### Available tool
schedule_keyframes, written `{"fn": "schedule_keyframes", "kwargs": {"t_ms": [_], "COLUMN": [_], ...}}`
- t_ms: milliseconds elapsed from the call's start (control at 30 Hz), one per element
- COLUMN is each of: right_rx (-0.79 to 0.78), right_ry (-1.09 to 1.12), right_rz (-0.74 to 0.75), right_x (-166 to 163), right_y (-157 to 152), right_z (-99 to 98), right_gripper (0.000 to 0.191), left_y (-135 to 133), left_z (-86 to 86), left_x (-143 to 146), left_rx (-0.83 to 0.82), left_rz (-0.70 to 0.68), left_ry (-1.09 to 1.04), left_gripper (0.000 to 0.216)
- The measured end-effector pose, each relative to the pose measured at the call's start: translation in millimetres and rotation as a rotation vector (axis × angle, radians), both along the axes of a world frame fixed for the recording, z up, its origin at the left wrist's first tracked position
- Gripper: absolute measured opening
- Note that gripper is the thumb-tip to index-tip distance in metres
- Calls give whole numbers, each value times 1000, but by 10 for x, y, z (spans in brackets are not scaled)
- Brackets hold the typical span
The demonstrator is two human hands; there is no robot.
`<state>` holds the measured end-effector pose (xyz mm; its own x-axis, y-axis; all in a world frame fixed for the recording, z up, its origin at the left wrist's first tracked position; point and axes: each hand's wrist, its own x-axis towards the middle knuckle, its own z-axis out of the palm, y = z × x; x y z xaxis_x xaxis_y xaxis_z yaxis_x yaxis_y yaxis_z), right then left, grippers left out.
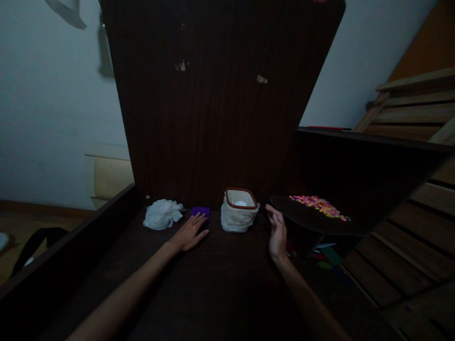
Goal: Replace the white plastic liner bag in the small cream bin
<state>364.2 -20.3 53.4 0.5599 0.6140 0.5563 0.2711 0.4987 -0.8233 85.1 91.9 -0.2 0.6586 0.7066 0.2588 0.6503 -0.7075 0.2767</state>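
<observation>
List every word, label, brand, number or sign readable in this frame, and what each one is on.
None: no text can be read anywhere.
The lined bin, white bundle and purple item at the left hand show no visible lettering.
The pale marks on the dark panel look like scuffs.
The clutter under the shelf is too dim to tell.

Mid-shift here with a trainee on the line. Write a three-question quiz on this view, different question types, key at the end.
1. What colour is the small item at the left hand?
2. Fill in: The brown-rimmed bin stands between the white bundle and the ____ hand.
3. What lies on the shelf at right?
A) the white bundle
B) small bright pieces
C) the brown-rimmed bin

Key: 1. Purple. 2. Right hand. 3. B.
</observation>
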Motion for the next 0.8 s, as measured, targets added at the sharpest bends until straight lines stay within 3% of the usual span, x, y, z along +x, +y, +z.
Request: {"fn": "schedule_keyframes", "kwargs": {"t_ms": [100, 200, 333, 500, 633, 800], "right_rx": [4, -89, -390, -747, -716, -656], "right_ry": [-164, -430, -856, -1147, -1244, -1263], "right_rz": [13, 68, 279, 590, 614, 612], "right_x": [-92, -207, -430, -723, -854, -857], "right_y": [-151, -263, -358, -371, -297, -227], "right_z": [125, 139, -39, -348, -526, -640], "right_gripper": [35, 31, 41, 61, 61, 60], "left_y": [-77, -209, -485, -799, -856, -813], "left_z": [105, 210, 257, 109, -34, -89], "left_x": [-126, -289, -512, -680, -686, -625], "left_rx": [18, 24, 55, -13, -112, -146], "left_rz": [-7, -6, -48, -112, -157, -174], "left_ry": [-13, -15, -36, -2, 54, 59], "left_gripper": [51, 48, 43, 46, 55, 59]}}
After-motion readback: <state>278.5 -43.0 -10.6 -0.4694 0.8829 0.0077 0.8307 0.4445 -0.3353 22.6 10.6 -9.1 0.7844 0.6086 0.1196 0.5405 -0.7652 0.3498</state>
